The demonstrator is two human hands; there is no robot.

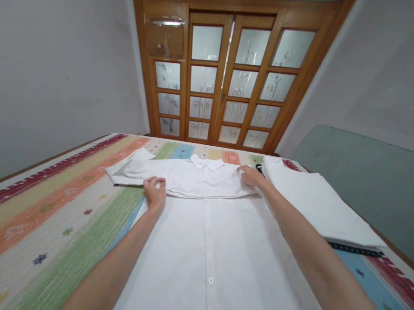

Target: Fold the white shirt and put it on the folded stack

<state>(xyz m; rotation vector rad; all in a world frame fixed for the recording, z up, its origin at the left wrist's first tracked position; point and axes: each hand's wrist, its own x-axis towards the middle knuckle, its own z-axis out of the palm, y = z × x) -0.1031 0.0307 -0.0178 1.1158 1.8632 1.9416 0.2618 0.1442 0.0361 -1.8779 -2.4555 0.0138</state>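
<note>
Both hands at the folded sleeve band of a white shirt [207, 241], which lies flat and button-side up on the worktop's striped cloth [62, 210].

Collar [207, 163] points away from the person, with the sleeves folded across the chest just below it. Left hand [155, 192]: fingers curled together, seemingly pinching the near fold edge. Right hand [250, 175]: fingers apart, lying flat on the band's right end. A black marker [259, 168] lies just beside the right hand, and a white folded stack [318, 202] sits on a black ruler [355, 249] to the right. Risk, as judged: the left sleeve end overhangs the body, so an uneven pull could skew the fold; the right hand could knock the marker.
</note>
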